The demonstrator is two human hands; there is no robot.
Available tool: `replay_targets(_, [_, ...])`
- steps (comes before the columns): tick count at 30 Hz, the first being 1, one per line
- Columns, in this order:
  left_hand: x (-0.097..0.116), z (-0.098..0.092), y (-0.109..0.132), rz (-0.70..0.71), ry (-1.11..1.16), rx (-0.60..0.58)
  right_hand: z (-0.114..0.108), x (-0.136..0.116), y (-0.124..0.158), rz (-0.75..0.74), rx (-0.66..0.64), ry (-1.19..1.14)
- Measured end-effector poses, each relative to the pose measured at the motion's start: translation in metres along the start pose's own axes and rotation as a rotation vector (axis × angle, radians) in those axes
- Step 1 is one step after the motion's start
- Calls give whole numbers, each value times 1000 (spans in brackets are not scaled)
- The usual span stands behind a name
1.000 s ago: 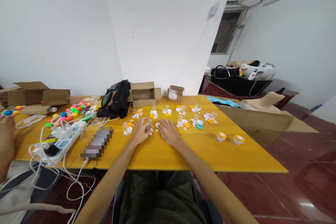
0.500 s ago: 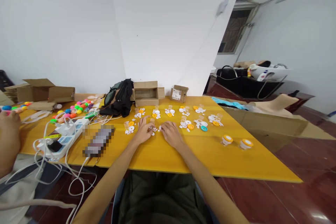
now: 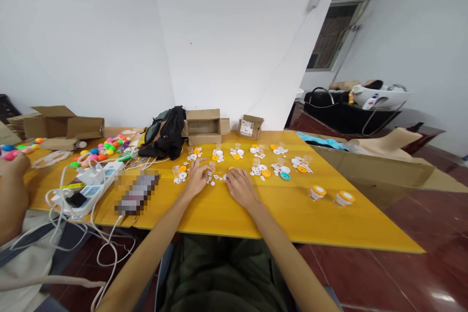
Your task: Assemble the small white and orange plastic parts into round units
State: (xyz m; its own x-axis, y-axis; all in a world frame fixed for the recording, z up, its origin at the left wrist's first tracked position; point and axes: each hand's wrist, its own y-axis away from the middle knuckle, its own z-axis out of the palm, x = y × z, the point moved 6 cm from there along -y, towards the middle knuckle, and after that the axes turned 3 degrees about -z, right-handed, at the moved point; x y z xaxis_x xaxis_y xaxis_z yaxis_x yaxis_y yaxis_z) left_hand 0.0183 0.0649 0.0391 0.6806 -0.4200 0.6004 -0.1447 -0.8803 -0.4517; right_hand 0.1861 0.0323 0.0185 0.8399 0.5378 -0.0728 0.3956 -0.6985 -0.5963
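My left hand [image 3: 196, 179] rests on the yellow table [image 3: 292, 214], its fingers curled around a small clear cup [image 3: 212, 165]. My right hand [image 3: 239, 186] lies flat beside it, fingertips touching a scatter of small white pieces [image 3: 216, 177]. Between and beyond the hands lie several sets of clear cups, white discs and orange lids [image 3: 265, 173], plus one teal lid [image 3: 284, 176]. Two closed cups with orange lids [image 3: 317, 192] stand apart to the right.
A black backpack [image 3: 166, 131] and open cardboard boxes [image 3: 203, 126] sit at the table's back. A power strip with white cables [image 3: 91, 187] and a blurred flat item [image 3: 137, 192] lie left. Another person's hand [image 3: 12, 190] is near coloured balls [image 3: 106, 146]. A large carton [image 3: 365, 165] stands on the right.
The camera has tilted slightly. Both hands stay in nearly the same spot; the right hand has edged a little closer to the white pieces.
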Motion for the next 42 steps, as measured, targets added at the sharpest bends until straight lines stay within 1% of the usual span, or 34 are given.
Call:
replay_targets(4, [1,1,0,0,-7,1,-6,-4,-1,-29,36,-6])
replay_targets(8, [-1,2,0,-14,-39,4,-10,-15,-9,-70,47,-50])
replay_targets(13, [-6,3,1,-28,-77,24,-3,-23,-24,-80,17,-71])
replay_targets(18, [-10,4,3,-49,-71,49,5,-26,-30,-134,-7,-55])
replay_targets(21, [-10,4,3,-64,-59,62,3,-21,-32,-121,13,-58])
replay_targets(25, [-9,3,3,-81,-73,57,1,-9,-36,-34,44,-47])
replay_targets(28, [-9,3,3,-81,-85,49,5,-2,-39,18,47,-41])
replay_targets(32, [-9,2,2,-78,-103,43,11,0,-38,47,47,-55])
replay_targets(35, [-6,1,3,-73,-114,37,8,2,-34,53,64,-80])
replay_targets(37, [0,-1,4,-39,-116,29,2,5,-29,62,77,-102])
replay_targets(39, [8,-2,6,27,-118,12,-5,11,-22,73,98,-122])
replay_targets(42, [20,-1,11,125,-142,-44,-13,17,-11,59,125,-151])
